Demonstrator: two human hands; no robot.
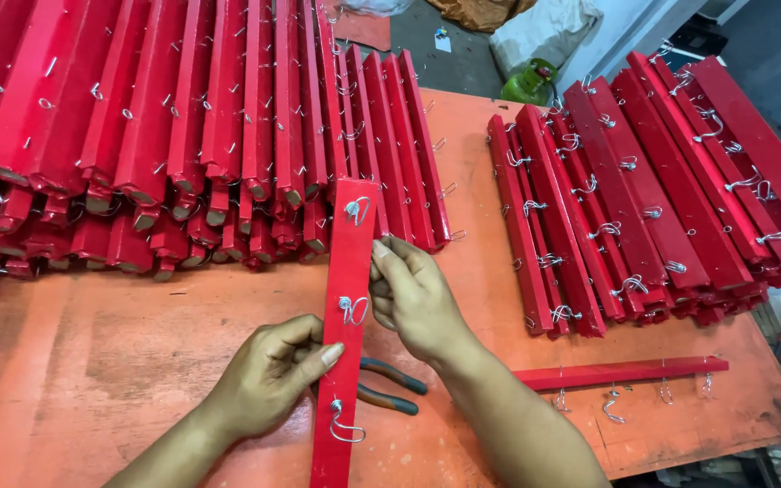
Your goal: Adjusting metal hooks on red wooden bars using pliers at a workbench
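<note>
Red bar (343,316): one long flat strip, lying lengthwise away from the person on the orange table (92,361), between the two hands. It carries three wire hooks: top hook (357,211), middle hook (352,310) and bottom hook (343,425).

Left hand (268,375): lies against the bar's left edge, fingers curled, thumb pressed flat across the bar's face just below the middle hook (a hold-down rather than a full grasp).

Right hand (416,298): sits just right of the bar, fingers bunched toward the bar's right edge between the top and middle hooks; whether they pinch anything cannot be told.

Pliers (390,387): dark handles, lying on the table under the right wrist and partly hidden behind the bar, touched by neither hand.

Left stack (174,126): a large heap of like red bars with wire hooks, beyond the left hand, ends toward the person, several layers deep.

Right stack (644,190): a second heap of red bars, well to the right of the right hand, laid at a slant.

Single bar (621,372): lies crosswise near the table's near edge, right of the right forearm, hooks hanging off its near side.

Green cylinder (530,83): on the floor beyond the table, between the two stacks.
</note>
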